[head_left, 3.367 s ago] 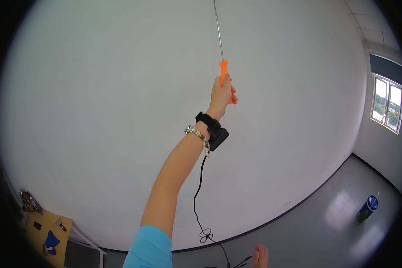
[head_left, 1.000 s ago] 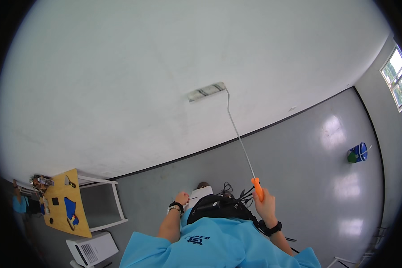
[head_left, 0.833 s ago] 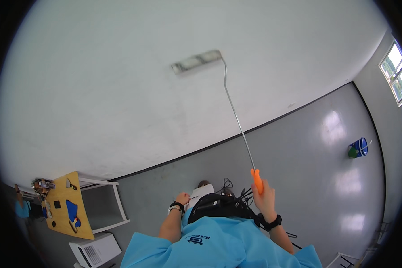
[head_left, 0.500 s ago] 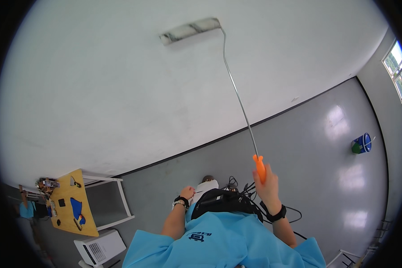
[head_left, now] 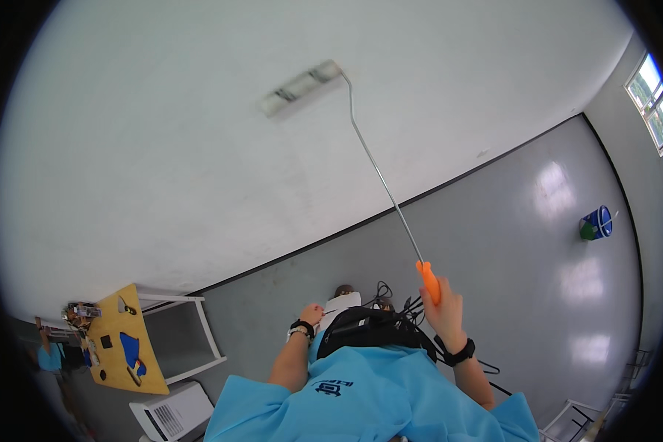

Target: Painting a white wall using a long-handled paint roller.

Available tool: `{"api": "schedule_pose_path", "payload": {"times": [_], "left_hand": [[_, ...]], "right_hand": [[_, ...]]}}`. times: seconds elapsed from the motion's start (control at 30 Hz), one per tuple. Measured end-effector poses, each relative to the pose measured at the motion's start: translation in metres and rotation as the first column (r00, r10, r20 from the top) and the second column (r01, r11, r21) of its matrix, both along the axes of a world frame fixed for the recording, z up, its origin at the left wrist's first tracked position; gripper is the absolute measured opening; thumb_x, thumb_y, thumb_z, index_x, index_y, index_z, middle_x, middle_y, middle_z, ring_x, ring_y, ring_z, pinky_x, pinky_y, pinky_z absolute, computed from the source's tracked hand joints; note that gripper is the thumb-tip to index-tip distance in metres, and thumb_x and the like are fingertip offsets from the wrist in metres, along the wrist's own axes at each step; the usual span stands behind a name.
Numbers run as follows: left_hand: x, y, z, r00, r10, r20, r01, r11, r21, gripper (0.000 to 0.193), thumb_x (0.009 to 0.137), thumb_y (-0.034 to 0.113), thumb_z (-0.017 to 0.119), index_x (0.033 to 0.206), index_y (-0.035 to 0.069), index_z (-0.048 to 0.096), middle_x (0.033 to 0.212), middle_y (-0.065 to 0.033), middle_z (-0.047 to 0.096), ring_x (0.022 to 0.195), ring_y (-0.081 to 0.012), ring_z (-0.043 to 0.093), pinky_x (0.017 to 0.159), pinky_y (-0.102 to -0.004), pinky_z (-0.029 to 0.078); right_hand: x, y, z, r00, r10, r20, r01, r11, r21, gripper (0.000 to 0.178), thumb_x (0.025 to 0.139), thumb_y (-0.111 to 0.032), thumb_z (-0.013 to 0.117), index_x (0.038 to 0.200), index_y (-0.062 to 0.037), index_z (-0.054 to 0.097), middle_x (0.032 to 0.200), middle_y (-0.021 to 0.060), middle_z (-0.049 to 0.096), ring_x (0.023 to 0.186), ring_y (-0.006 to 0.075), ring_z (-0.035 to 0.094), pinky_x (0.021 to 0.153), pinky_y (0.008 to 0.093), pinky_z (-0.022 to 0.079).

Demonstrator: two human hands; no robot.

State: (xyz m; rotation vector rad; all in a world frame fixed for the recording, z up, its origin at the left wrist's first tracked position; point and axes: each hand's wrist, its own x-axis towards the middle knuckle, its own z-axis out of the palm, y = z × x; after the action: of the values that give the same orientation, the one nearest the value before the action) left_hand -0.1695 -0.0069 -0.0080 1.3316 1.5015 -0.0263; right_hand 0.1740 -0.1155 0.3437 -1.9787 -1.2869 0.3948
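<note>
My right hand [head_left: 445,312] is closed around the orange handle [head_left: 429,283] of a paint roller. From it a long, thin metal rod [head_left: 379,175] runs up and bends toward the sleeve. The white roller sleeve [head_left: 300,88], with dark streaks, is at the pale wall [head_left: 162,169], tilted with its left end lower and slightly blurred. Whether it presses on the wall is hard to tell. My left hand [head_left: 313,314] hangs low beside my waist, fingers curled, with nothing visible in it.
A wooden-topped table [head_left: 118,346] with tools and a blue cloth stands at left, a white box [head_left: 173,412] beside it. Black cables [head_left: 412,313] hang by my waist bag [head_left: 372,331]. On the grey floor [head_left: 493,228] at right sits a blue bucket [head_left: 598,223]. Another person [head_left: 50,356] is far left.
The roller sleeve has moved down along the wall, slightly left, and tilted more. My right hand has dropped a little with the handle. My left hand stays nearly in place.
</note>
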Motion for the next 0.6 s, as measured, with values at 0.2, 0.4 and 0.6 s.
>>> {"api": "schedule_pose_path", "payload": {"times": [0.2, 0.4, 0.6], "left_hand": [[0.003, 0.001, 0.004, 0.998, -0.058, 0.016, 0.057, 0.997, 0.058, 0.028, 0.091, 0.023, 0.048, 0.099, 0.003, 0.067, 0.084, -0.0101, 0.072, 0.073, -0.0218, 0.067, 0.068, -0.0348, 0.052], [0.002, -0.005, 0.003, 1.000, -0.024, 0.016, 0.023, 0.999, 0.032, 0.030, 0.093, 0.022, 0.045, 0.101, 0.002, 0.065, 0.085, -0.0109, 0.071, 0.073, -0.0235, 0.067, 0.067, -0.0358, 0.052], [0.003, -0.008, 0.002, 1.000, -0.006, 0.017, 0.006, 1.000, 0.012, 0.029, 0.092, 0.022, 0.046, 0.100, 0.002, 0.066, 0.084, -0.0098, 0.071, 0.075, -0.0231, 0.068, 0.071, -0.0352, 0.052]], "right_hand": [[0.002, 0.047, 0.029, 0.997, 0.055, 0.057, -0.062, 0.989, 0.133, 0.026, 0.087, -0.022, 0.068, 0.097, -0.0045, 0.052, 0.062, 0.0135, 0.057, 0.053, 0.0329, 0.059, 0.046, 0.0368, 0.043], [0.019, 0.029, 0.007, 0.985, -0.015, 0.173, 0.003, 0.998, 0.070, 0.026, 0.088, -0.024, 0.067, 0.095, -0.0050, 0.052, 0.062, 0.0139, 0.058, 0.053, 0.0335, 0.059, 0.048, 0.0378, 0.044], [0.056, -0.016, -0.042, 0.960, -0.065, 0.271, 0.098, 0.989, -0.110, 0.026, 0.088, -0.027, 0.066, 0.094, -0.0051, 0.052, 0.060, 0.0146, 0.058, 0.054, 0.0343, 0.060, 0.048, 0.0389, 0.045]]}}
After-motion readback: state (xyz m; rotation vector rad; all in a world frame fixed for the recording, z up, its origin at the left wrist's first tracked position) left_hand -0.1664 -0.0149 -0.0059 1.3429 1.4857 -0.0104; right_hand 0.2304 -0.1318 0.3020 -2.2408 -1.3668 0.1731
